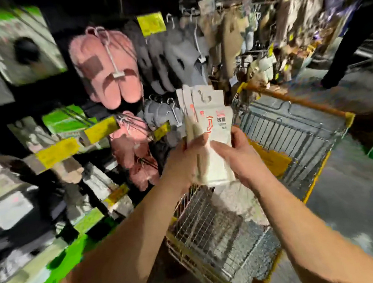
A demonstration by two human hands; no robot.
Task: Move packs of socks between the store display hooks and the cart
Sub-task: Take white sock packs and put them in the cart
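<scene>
I hold up a fanned bunch of white sock packs (213,124) with red sock prints, above the near end of the wire cart (296,133). My left hand (183,162) grips the bunch from the left, thumb across the front. My right hand (240,156) holds the front pack from the right, thumb on its face. The packs' hang holes point up. The display hooks (132,122) with yellow price tags stand to the left, carrying pink and grey slippers. More white packs (231,199) lie in the cart's bottom.
Pink slippers (107,66) and grey slippers (180,56) hang on the wall display ahead. A yellow-framed cart with an orange handle bar (292,100) stands to the right. A person in dark trousers (350,36) stands at the far right. Green shelf edging (34,282) runs low left.
</scene>
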